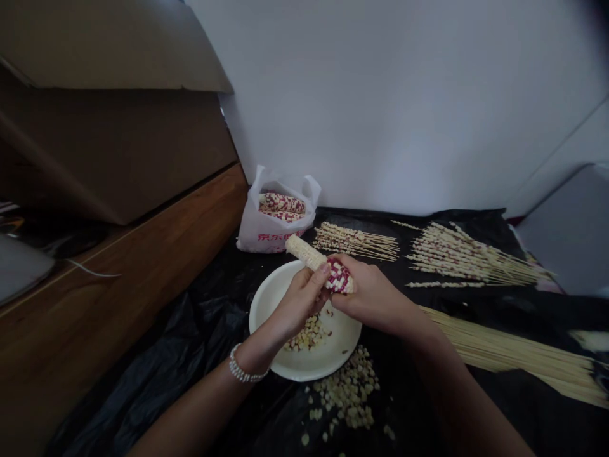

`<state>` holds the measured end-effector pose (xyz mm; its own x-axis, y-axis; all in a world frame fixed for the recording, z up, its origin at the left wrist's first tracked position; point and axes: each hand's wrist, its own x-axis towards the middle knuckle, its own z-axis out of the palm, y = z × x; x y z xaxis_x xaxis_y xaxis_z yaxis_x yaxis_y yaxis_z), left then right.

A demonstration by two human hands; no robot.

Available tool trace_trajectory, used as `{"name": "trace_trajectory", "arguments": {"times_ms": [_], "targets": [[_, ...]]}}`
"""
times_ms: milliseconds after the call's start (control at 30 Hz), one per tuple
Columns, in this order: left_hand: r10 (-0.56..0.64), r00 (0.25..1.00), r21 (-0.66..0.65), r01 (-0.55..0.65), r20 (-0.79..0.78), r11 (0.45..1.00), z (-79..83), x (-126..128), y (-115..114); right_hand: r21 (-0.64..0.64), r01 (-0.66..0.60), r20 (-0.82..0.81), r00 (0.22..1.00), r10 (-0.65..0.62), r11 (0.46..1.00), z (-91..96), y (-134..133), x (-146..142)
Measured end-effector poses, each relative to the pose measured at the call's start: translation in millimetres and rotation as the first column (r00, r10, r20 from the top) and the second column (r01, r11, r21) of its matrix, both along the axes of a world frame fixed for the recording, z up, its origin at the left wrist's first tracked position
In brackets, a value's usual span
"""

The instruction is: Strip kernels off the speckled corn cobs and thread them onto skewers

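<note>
An ear of corn (340, 277) is held slantwise in both hands above a white bowl (266, 295). Its far upper end is a bare pale cob, while the near end still carries purple and cream kernels. My left hand (304, 292) is closed around the middle, thumb on top, with a beaded bracelet (240, 368) at the wrist. My right hand (366, 291) wraps the kernel-covered end, its fingers partly hidden. Loose kernels (309, 334) lie in the bottom of the bowl. More kernels (352, 387) are scattered on the black plastic sheet (200, 336) in front of it.
Behind the bowl stands a white plastic bag (257, 225) with ears of corn inside. Kernel-threaded skewers (352, 240) and a larger bunch of skewers (451, 254) lie to the right. Bare sticks (514, 352) are nearer. A cardboard box (118, 133) is at left, a white wall (380, 108) behind.
</note>
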<state>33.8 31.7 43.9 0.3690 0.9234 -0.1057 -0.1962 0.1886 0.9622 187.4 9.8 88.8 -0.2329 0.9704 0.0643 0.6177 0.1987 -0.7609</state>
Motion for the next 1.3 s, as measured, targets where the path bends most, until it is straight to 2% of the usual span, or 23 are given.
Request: {"name": "trace_trajectory", "arguments": {"times_ms": [200, 333, 433, 533, 700, 767, 900, 967, 1133, 1300], "targets": [[0.119, 0.988, 0.073, -0.112, -0.096, 0.991, 4.0, 0, -1, 0.016, 0.021, 0.075, 0.997, -0.022, 1.000, 3.0, -6, -12], [0.148, 0.985, -0.040, -0.153, -0.093, 0.987, 3.0, 0, -2, 0.063, 0.018, 0.135, 0.990, -0.027, 0.998, 2.7, -6, -10], [0.118, 0.991, -0.084, -0.123, -0.060, 0.989, -1.4, 0, -1, 0.081, 0.015, 0.154, 0.988, -0.028, 0.997, -0.2, -5, -8], [0.062, 0.994, 0.020, -0.060, -0.091, 0.998, -3.6, -1, 1, 0.083, 0.020, 0.156, 0.987, -0.033, 0.996, -2.4, -6, -9], [0.138, 0.969, 0.243, -0.087, -0.203, 0.966, -0.2, -3, 1, 0.052, 0.033, 0.159, 0.987, -0.040, 0.998, 0.6, -8, -12], [0.146, 0.971, 0.230, -0.100, -0.190, 0.968, 0.2, -3, 0, 0.062, 0.036, 0.171, 0.984, -0.047, 0.997, 1.8, -9, -12], [0.093, 0.988, 0.083, -0.083, -0.120, 0.993, -2.7, 0, -2, 0.084, 0.029, 0.206, 0.977, -0.045, 0.996, 0.7, -8, -10], [0.094, 0.990, 0.061, -0.088, -0.103, 0.994, -4.2, 2, -2, 0.093, 0.031, 0.221, 0.974, -0.051, 0.995, -0.6, -8, -11], [0.122, 0.978, 0.158, -0.095, -0.169, 0.983, -4.3, -1, 1, 0.094, 0.034, 0.265, 0.962, -0.058, 0.995, -1.9, -8, -15], [0.185, 0.955, 0.244, -0.128, -0.230, 0.961, -4.2, -3, 1, 0.074, 0.018, 0.238, 0.971, -0.035, 0.997, -1.3, -9, -16]]}}
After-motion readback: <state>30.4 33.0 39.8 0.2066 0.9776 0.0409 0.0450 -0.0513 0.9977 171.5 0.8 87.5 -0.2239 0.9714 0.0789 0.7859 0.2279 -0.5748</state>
